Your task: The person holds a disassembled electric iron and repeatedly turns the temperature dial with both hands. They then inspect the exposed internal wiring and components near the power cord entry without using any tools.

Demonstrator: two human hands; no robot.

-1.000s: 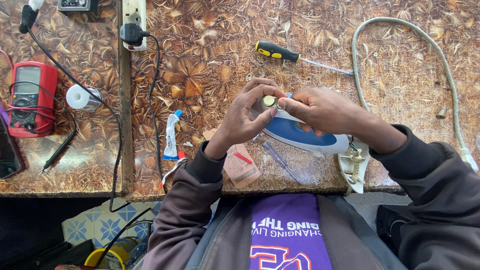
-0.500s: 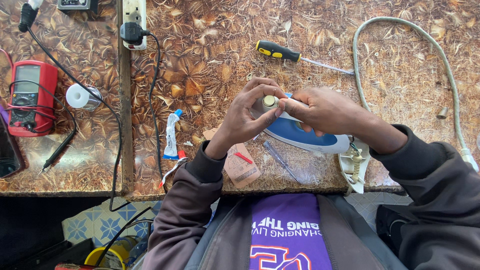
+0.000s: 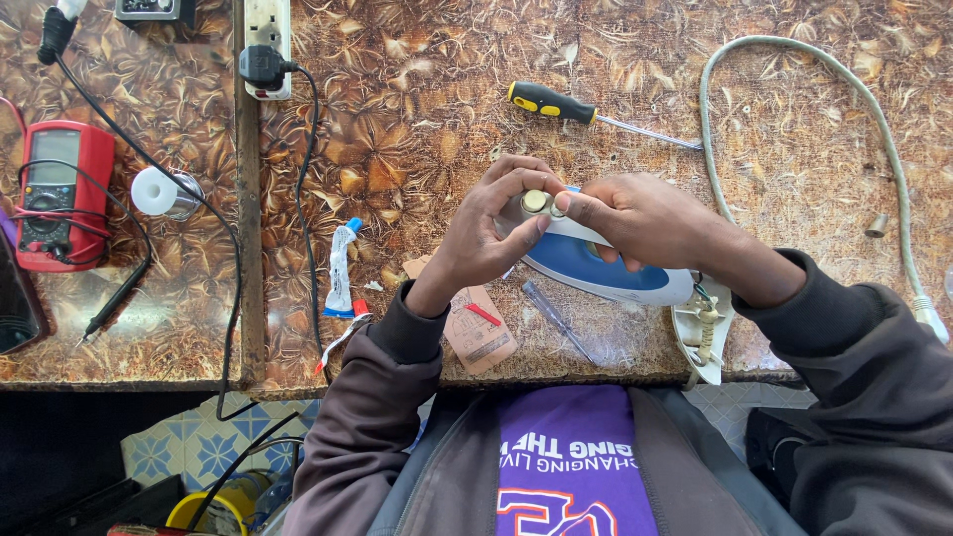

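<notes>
Both hands pinch the small round knob on the blue-and-white clothes iron — left hand and right hand would best grip squarely, iron braced flat.

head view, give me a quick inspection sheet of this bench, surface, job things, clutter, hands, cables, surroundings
surface: brown patterned worktop, in two sections with a seam.
job's things: blue and white clothes iron lying on the worktop; small round knob at its top.
clutter: yellow-handled screwdriver, clear-handled screwdriver, small tube, paper tag, red multimeter, solder spool.
grippers: left hand pinches the knob; right hand grips the iron, fingertips at the knob.
cables: grey cord looping on the right; black lead from a plug.
surroundings: patterned floor tiles below the bench edge.
</notes>
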